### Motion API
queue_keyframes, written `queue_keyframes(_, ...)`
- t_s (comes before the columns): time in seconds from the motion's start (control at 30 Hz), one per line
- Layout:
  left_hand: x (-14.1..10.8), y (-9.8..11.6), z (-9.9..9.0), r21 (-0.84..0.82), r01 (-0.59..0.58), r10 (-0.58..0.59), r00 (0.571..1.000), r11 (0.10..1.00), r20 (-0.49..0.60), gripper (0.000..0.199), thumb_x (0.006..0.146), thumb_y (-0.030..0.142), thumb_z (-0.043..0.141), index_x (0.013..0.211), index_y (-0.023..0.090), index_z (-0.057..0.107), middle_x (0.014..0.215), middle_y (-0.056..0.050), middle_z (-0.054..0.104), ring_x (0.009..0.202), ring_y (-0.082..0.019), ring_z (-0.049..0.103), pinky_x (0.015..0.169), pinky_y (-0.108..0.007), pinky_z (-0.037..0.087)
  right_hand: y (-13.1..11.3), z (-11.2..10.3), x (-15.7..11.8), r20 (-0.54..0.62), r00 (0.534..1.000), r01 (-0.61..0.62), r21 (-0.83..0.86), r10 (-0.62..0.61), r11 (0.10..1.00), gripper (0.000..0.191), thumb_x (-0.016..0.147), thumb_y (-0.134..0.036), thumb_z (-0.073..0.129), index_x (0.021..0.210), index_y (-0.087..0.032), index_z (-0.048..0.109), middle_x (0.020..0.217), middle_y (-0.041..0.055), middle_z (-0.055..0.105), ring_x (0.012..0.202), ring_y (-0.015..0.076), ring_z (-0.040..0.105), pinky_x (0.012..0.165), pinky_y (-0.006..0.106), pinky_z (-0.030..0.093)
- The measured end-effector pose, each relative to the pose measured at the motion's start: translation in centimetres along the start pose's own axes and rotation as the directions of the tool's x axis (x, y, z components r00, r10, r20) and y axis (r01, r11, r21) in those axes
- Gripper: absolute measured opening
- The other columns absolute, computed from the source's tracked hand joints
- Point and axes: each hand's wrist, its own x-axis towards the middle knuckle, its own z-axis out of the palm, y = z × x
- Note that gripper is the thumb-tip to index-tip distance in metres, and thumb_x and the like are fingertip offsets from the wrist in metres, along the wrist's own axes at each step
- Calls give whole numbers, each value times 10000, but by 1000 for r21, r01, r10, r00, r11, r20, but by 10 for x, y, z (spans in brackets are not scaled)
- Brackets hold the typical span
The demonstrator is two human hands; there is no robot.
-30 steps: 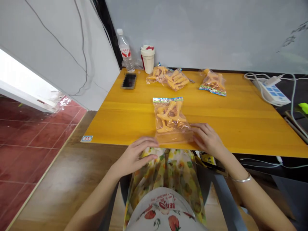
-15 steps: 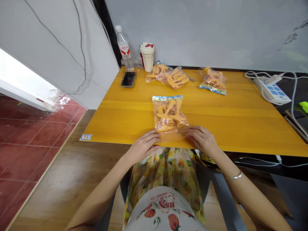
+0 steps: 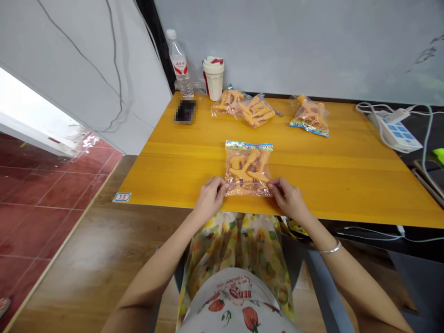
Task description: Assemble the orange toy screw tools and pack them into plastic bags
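Note:
A clear plastic bag (image 3: 248, 169) with a colourful printed strip at its far end lies near the front edge of the table. Several orange, branching pieces are inside it; their exact kind is unclear. My left hand (image 3: 211, 194) pinches the bag's left side near its close end. On the opposite side, my right hand (image 3: 287, 196) grips the close right corner between thumb and fingers. A silver bangle circles my right wrist.
Similar filled bags (image 3: 255, 111) lie at the back of the yellow table (image 3: 173, 171), another bag (image 3: 310, 115) farther right. A bottle (image 3: 180, 67), lidded cup (image 3: 214, 79) and phone (image 3: 185, 112) occupy the back left; a power strip (image 3: 395, 129) with cables sits right.
Both hands have gone from lying with fingers extended at the bag's close end to pinching its sides. The bag has shifted slightly right and its close end looks straighter.

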Motion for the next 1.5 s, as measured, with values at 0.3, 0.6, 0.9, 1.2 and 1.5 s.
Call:
queue_keyframes(0.3,-6,0,9,370,-273,346,927,888,-145,157,949,134,479,1041,162,604,1101,-133,674,1057,-260,622,915,-424,501,-4,-6,10,177,974,-169,147,142,975,275,948,-465,475,830,-225,538,671,19,662,573,168,593,580,291,440)
queue_keyframes(0.6,3,27,22,508,-638,652,736,578,183,525,961,84,465,1472,207,458,1494,-97,536,1439,-326,430,1141,-537,426,-26,-16,15,398,913,-341,632,87,696,380,894,-569,586,778,-215,512,580,-49,515,528,113,472,558,266,428)
queue_keyframes(0.9,32,51,-11,198,-730,739,673,655,38,434,935,109,443,1356,153,542,1262,-123,689,1205,-236,640,1066,-421,535,-37,-42,15,-40,873,488,54,-486,871,659,841,-583,686,1371,-245,488,1391,168,577,1337,318,503,1081,544,424)
queue_keyframes(1.2,75,56,-1,-346,-314,327,945,884,-21,413,926,423,626,1264,208,527,1270,-125,657,1104,-213,686,919,-349,585,-7,-54,33,-235,971,76,114,-47,991,321,884,-520,627,991,-222,575,744,10,656,577,139,561,550,267,473)
queue_keyframes(1.5,113,-9,64,101,-327,306,935,940,182,608,960,568,495,1384,133,466,1429,-209,509,1402,-336,458,1158,-544,387,135,-138,105,-288,605,-352,739,742,574,281,846,-472,661,802,-199,606,698,47,652,616,190,635,578,336,553)
